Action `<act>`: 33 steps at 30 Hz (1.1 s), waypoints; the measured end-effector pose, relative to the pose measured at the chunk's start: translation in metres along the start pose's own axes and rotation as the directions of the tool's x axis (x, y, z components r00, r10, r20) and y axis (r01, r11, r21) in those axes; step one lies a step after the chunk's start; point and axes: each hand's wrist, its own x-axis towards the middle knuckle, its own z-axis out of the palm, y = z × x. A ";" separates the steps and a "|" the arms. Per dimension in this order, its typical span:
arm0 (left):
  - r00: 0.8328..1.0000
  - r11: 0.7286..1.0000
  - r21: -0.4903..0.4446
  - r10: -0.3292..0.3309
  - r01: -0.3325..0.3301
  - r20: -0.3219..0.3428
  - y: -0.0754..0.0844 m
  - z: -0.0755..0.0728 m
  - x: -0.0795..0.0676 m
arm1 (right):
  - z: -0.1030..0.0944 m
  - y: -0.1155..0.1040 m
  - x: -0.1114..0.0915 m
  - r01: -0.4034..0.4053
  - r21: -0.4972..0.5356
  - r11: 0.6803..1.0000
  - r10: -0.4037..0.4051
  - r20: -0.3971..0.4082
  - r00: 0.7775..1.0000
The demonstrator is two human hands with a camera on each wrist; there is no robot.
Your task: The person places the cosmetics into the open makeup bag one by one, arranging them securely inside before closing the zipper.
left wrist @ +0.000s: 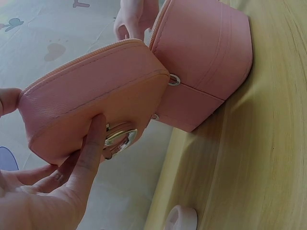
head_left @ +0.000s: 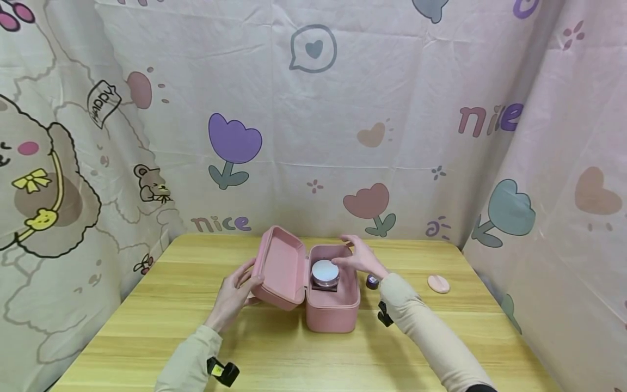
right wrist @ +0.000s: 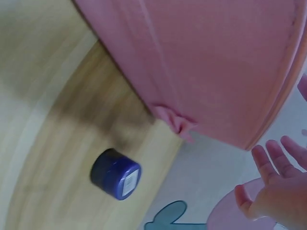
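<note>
A pink zip-around cosmetic case (head_left: pixel 333 318) stands on the table with its lid (head_left: pixel 283 267) swung out to the left. My left hand (head_left: pixel 234 294) grips that lid at its outer side. In the left wrist view, fingers lie across the lid's outer face (left wrist: pixel 81 91), close by a metal-trimmed handle (left wrist: pixel 120 139). Inside the case sits a round jar with a white top (head_left: pixel 325 270), over a dark flat item (head_left: pixel 324 289). Over the case's back right rim is my right hand (head_left: pixel 361 257), fingers spread and holding nothing, thumb close to the jar.
A small dark purple jar (head_left: pixel 372 281) stands right of the case, and a pale pink powder puff (head_left: pixel 438 283) lies farther right. In the left wrist view, a pale round item (left wrist: pixel 181 218) rests on the wooden table (head_left: pixel 161 326). Printed cloth (head_left: pixel 313 109) hangs behind and at both sides.
</note>
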 end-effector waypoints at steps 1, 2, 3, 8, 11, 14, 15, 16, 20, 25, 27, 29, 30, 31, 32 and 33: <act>1.000 1.000 0.000 0.000 0.000 -0.001 0.000 0.000 0.000 | -0.001 0.003 -0.001 -0.005 0.022 1.000 0.005 -0.009 1.000; 1.000 1.000 0.001 -0.001 0.001 -0.002 0.000 0.000 0.000 | -0.002 0.005 -0.002 -0.008 0.045 0.999 0.009 -0.019 1.000; 1.000 1.000 0.002 -0.002 0.002 -0.003 0.000 0.000 0.001 | -0.003 0.007 -0.003 -0.008 0.060 0.998 0.009 -0.030 1.000; 1.000 1.000 0.005 -0.004 0.004 -0.005 0.000 0.001 0.000 | -0.008 0.021 -0.009 -0.024 0.128 0.992 0.036 -0.095 0.995; 1.000 1.000 0.002 -0.005 0.005 -0.004 0.000 0.001 0.000 | -0.010 0.030 -0.013 -0.043 0.164 0.986 0.066 -0.138 0.988; 1.000 1.000 0.006 -0.004 0.004 -0.004 0.001 0.001 0.000 | -0.012 0.038 -0.017 -0.042 0.190 0.981 0.078 -0.185 0.980; 1.000 1.000 0.007 -0.002 0.002 -0.004 0.000 0.001 0.000 | -0.013 0.041 -0.018 -0.046 0.200 0.979 0.087 -0.201 0.976; 1.000 1.000 0.008 -0.002 0.002 -0.004 0.000 0.001 0.000 | -0.013 0.043 -0.019 -0.048 0.205 0.978 0.093 -0.216 0.972; 1.000 1.000 0.007 -0.001 0.001 -0.001 0.001 0.000 -0.001 | -0.018 0.051 -0.024 -0.072 0.239 0.968 0.135 -0.258 0.957; 1.000 1.000 0.006 -0.003 0.003 0.000 0.001 0.000 -0.002 | -0.024 0.063 -0.030 -0.105 0.275 0.956 0.191 -0.310 0.931; 1.000 1.000 0.007 -0.003 0.003 0.000 0.001 0.000 -0.002 | -0.027 0.070 -0.033 -0.119 0.279 0.953 0.214 -0.337 0.917; 1.000 1.000 0.007 -0.002 0.002 0.000 0.001 0.000 -0.003 | -0.031 0.076 -0.037 -0.138 0.286 0.948 0.241 -0.365 0.899; 1.000 1.000 0.007 -0.001 0.001 0.001 0.001 0.000 -0.003 | -0.033 0.080 -0.039 -0.150 0.290 0.945 0.258 -0.380 0.888; 1.000 1.000 0.008 0.000 0.000 0.001 0.001 0.001 -0.003 | -0.035 0.084 -0.040 -0.166 0.293 0.942 0.277 -0.395 0.876; 1.000 1.000 0.009 0.001 -0.001 0.000 0.002 0.001 -0.003 | -0.037 0.088 -0.042 -0.185 0.292 0.938 0.298 -0.412 0.861; 1.000 1.000 0.010 0.001 -0.001 -0.001 0.002 0.001 -0.003 | -0.040 0.091 -0.044 -0.200 0.292 0.935 0.315 -0.430 0.846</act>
